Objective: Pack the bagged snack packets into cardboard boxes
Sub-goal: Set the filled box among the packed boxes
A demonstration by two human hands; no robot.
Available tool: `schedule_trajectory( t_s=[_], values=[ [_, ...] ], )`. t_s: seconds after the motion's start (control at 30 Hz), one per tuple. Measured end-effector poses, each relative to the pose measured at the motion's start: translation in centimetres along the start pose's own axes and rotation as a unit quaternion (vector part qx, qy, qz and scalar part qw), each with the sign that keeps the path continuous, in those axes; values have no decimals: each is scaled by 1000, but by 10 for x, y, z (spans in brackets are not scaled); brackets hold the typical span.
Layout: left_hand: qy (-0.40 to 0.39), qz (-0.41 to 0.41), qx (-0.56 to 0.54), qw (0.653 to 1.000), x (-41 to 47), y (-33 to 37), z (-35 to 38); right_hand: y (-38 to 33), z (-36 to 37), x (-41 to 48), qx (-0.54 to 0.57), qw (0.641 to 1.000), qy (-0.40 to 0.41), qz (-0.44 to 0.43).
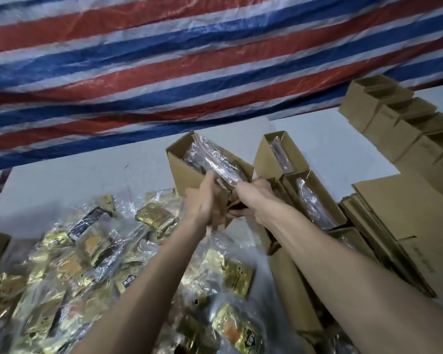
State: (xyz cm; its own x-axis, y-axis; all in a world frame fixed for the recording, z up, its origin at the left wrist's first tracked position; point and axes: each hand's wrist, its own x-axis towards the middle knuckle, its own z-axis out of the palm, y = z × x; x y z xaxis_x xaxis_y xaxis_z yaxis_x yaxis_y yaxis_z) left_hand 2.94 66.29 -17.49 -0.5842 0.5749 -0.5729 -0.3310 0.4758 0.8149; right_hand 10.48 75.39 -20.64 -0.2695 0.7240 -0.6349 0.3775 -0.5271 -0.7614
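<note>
Both hands meet at the near end of a cardboard box (187,172) held up above the white worktop (87,180). The left hand (202,203) has its fingers curled shut around the box's near left corner. The right hand (251,198) grips the near right side, but its fingers are hidden behind the flaps, so what exactly they pinch cannot be told. A clear bag of snack packets (215,159) already lies inside, its long axis running along the box from far left to near right, its near end just beyond both sets of fingers. Neither hand is clearly nearer. More bagged packets (87,251) lie heaped at near left; other filled boxes (304,190) stand right.
</note>
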Motion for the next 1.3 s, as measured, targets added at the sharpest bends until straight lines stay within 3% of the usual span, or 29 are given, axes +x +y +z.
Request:
schedule_trajectory(
  t_s=[0.3, 0.43, 0.73, 1.1, 1.3],
  values=[
    [18, -13, 1, 1000, 101, 41, 9, -38, 13, 62, 12, 998, -63, -12],
    [12, 22, 42, 999, 136, 38, 19, -49, -5, 77, -49, 994, -98, -5],
    [13, -16, 104, 994, 197, 1, 66, -31, -73, 118, -159, 987, -10, -14],
    [-49, 4, 205, 978, 217, 6, 119, -19, -82, 135, -132, 990, -40, -4],
    [-73, -15, 259, 963, 227, 12, 113, -8, -84, 144, -210, 972, 87, -58]
  ],
)
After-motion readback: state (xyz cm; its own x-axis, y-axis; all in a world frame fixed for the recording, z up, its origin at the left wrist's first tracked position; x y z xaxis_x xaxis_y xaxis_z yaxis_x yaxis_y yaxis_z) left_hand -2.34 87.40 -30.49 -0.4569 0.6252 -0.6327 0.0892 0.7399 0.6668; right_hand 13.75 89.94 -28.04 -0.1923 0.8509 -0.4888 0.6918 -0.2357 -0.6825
